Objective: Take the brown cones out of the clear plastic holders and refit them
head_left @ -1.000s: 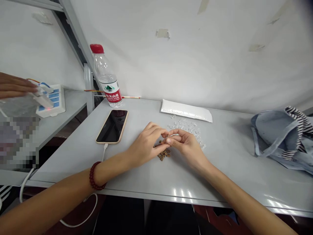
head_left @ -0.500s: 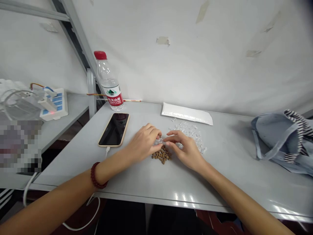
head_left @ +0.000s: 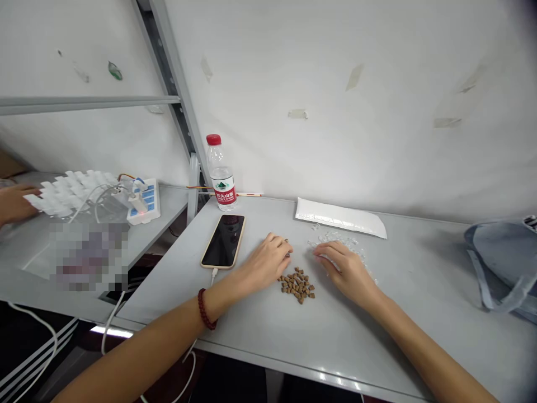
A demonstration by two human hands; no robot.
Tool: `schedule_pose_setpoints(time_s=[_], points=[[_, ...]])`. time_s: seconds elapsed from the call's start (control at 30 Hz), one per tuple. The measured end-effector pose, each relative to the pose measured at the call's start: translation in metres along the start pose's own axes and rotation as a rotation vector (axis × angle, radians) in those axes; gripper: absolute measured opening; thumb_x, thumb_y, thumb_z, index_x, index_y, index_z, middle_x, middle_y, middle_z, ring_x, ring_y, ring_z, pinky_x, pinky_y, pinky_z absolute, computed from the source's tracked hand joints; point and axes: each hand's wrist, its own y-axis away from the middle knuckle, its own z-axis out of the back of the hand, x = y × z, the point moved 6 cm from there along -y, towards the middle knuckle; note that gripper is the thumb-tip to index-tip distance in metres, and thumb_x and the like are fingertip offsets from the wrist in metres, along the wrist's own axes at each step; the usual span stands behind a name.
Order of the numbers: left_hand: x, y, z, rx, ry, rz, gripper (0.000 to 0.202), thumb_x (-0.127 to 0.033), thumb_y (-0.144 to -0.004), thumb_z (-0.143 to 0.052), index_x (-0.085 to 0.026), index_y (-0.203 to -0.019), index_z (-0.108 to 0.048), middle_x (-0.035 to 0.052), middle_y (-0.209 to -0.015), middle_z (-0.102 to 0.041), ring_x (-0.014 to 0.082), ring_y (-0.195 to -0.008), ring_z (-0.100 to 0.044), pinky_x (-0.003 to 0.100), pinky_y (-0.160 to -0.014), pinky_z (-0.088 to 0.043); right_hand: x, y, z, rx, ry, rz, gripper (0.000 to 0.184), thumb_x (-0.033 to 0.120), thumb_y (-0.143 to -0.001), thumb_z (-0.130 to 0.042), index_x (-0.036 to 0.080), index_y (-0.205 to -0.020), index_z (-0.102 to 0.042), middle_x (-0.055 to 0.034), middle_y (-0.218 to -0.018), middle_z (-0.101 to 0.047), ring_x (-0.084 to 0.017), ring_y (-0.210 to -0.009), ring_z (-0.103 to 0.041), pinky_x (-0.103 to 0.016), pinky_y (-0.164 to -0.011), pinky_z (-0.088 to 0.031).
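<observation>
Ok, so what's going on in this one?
A person has both hands over a grey table. The left hand is curled beside a loose pile of small brown chunks; something small seems to be at its fingertips, too unclear to name. The right hand is at scattered small clear pieces, its grip unclear. Beyond those lies a white pouch. A smartphone with a cable attached lies beyond the left forearm.

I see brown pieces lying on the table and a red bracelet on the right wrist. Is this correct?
Not the wrist: the head view shows the red bracelet on the left wrist. The brown pieces do lie on the table.
</observation>
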Motion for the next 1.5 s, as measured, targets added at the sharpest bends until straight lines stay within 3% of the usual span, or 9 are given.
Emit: schedule_pose_setpoints(time_s=[0.2, 0.33, 0.53, 0.8, 0.97, 1.27, 1.5], points=[[-0.001, 0.000, 0.008, -0.024, -0.024, 0.022, 0.017, -0.016, -0.091, -0.048, -0.015, -0.099, -0.062, 0.0078, -0.097, -0.060, 0.0225, -0.099, -0.049, 0.035, -0.087, -0.046, -0.009, 0.000, 0.012, -0.035, 0.011, -0.041, 0.018, 0.019, -0.092, -0.044, 0.019, -0.090, -0.062, -0.0070, -0.083, -0.067, -0.020, -0.075, -0.061, -0.037, -0.068, -0.049], [0.006, -0.001, 0.018, -0.060, -0.038, 0.033, 0.023, -0.013, -0.092, -0.041, -0.014, -0.095, -0.063, 0.0094, -0.094, -0.063, 0.0226, -0.097, -0.051, 0.037, -0.086, -0.046, -0.017, 0.000, 0.014, 0.061, 0.017, -0.100, 0.018, 0.023, -0.091, -0.047, 0.019, -0.089, -0.064, -0.0087, -0.086, -0.066, -0.022, -0.078, -0.060, -0.037, -0.068, -0.049], [0.023, -0.003, 0.030, -0.036, -0.006, 0.119, 0.021, -0.012, -0.087, -0.045, -0.014, -0.090, -0.066, 0.0082, -0.092, -0.068, 0.0235, -0.092, -0.057, 0.039, -0.082, -0.047, -0.018, 0.002, 0.009, 0.168, 0.009, -0.100, 0.020, 0.021, -0.089, -0.049, 0.019, -0.095, -0.067, -0.0097, -0.090, -0.064, -0.022, -0.081, -0.059, -0.038, -0.071, -0.049], [0.028, 0.001, 0.021, 0.127, 0.123, 0.238, 0.022, -0.036, -0.084, -0.057, -0.018, -0.092, -0.066, 0.0030, -0.076, -0.068, 0.0210, -0.077, -0.061, 0.030, -0.066, -0.044, -0.023, 0.005, 0.019, 0.266, -0.048, -0.223, 0.018, 0.027, -0.088, -0.053, 0.021, -0.097, -0.068, -0.0078, -0.096, -0.063, -0.019, -0.078, -0.060, -0.035, -0.068, -0.050], [0.025, -0.001, 0.012, 0.133, 0.036, 0.177, 0.015, -0.030, -0.086, -0.056, -0.017, -0.082, -0.063, 0.0032, -0.075, -0.066, 0.0218, -0.081, -0.059, 0.029, -0.067, -0.042, -0.017, 0.007, 0.019, 0.343, -0.066, -0.164, 0.017, 0.027, -0.082, -0.065, 0.024, -0.099, -0.068, -0.0067, -0.101, -0.063, -0.023, -0.096, -0.057, -0.040, -0.083, -0.048], [0.026, -0.003, 0.011, 0.146, 0.032, 0.160, 0.009, -0.020, -0.085, -0.054, -0.016, -0.079, -0.060, 0.0044, -0.076, -0.065, 0.0213, -0.079, -0.059, 0.032, -0.071, -0.044, -0.014, 0.010, 0.005, 0.421, -0.023, -0.124, 0.024, 0.010, -0.083, -0.056, 0.022, -0.099, -0.070, -0.0080, -0.098, -0.063, -0.022, -0.090, -0.057, -0.037, -0.077, -0.049], [0.012, -0.001, 0.013, 0.120, 0.076, 0.033, 0.012, -0.019, -0.086, -0.049, -0.017, -0.078, -0.057, 0.0041, -0.080, -0.063, 0.0202, -0.081, -0.057, 0.032, -0.072, -0.045, -0.010, 0.007, 0.001, 0.404, 0.026, -0.129, 0.019, 0.016, -0.085, -0.057, 0.021, -0.098, -0.071, -0.0089, -0.090, -0.063, -0.022, -0.084, -0.056, -0.037, -0.073, -0.047]])
